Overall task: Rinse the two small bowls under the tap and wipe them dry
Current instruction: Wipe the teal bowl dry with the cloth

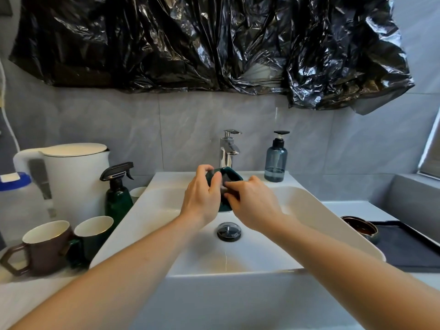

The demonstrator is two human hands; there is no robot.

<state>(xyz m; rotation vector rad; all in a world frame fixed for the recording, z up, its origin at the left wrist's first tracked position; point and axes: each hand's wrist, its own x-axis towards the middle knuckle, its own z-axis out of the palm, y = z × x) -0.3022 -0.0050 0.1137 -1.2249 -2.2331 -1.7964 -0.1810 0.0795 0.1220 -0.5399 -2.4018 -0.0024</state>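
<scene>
Both hands hold a dark green bowl [232, 178] over the white sink [316, 210], just below the chrome tap [229, 148]. The left hand [202, 198] has a grasping grip on the bowl's left rim; the right hand [253, 203] grasps its near side, fingertips reaching inside. A second, brown-glazed bowl [360, 228] rests on a dark mat [409, 253] on the surface right of the sink.
</scene>
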